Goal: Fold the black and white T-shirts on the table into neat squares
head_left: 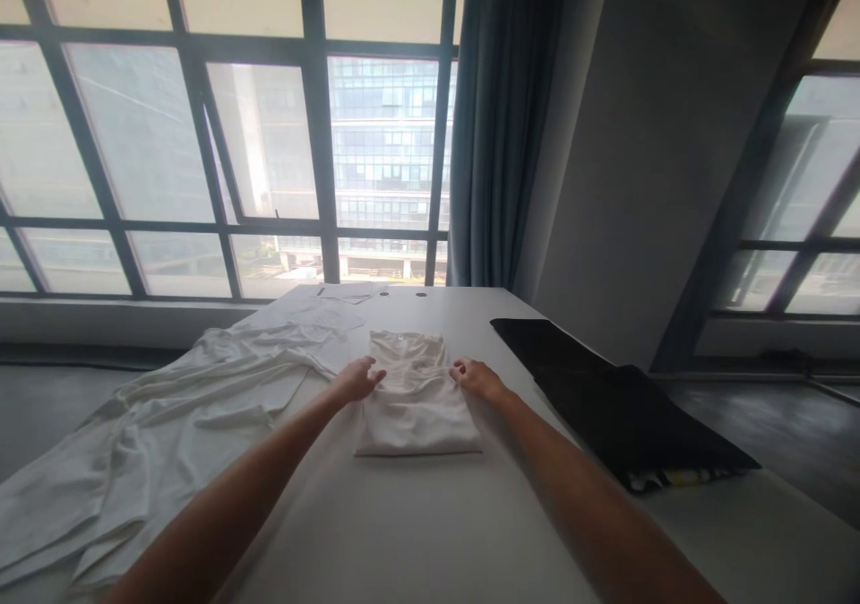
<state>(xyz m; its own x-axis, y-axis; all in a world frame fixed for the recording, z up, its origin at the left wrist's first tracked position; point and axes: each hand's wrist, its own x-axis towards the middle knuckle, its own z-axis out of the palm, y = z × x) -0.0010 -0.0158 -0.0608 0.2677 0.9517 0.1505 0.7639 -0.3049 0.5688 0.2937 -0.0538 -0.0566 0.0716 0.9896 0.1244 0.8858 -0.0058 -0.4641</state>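
Evidently the person, arms stretched forward over the white table (pixel 409 532), has the work lined up straight ahead. Closest to me on that line is the hem-side fold of a white garment (pixel 420 420), lying flat with its straight edge facing the body, probably so the sides can be kept square by eye. Off to the left, loose white fabric (pixel 181 425) spreads in wrinkles, and on the right a black sheet (pixel 605 398) lies flat near the table's side; both sit apart from the folded piece, which seems to leave elbow room.

Farther up, the left hand (pixel 359 378) is at the garment's left edge, thumb and fingers slightly parted; the right hand (pixel 476 377) mirrors it at the right edge, fingers curled in. I cannot tell whether either actually pinches cloth or just touches it. Being opposite each other, they look well set to even out the rumpled middle. Past them the neckline shows a small tag (pixel 400 337), pointing away from the person. Papers (pixel 342 294) lie at the far end, before a blue-grey curtain (pixel 490 138) and tall windows (pixel 262 138).
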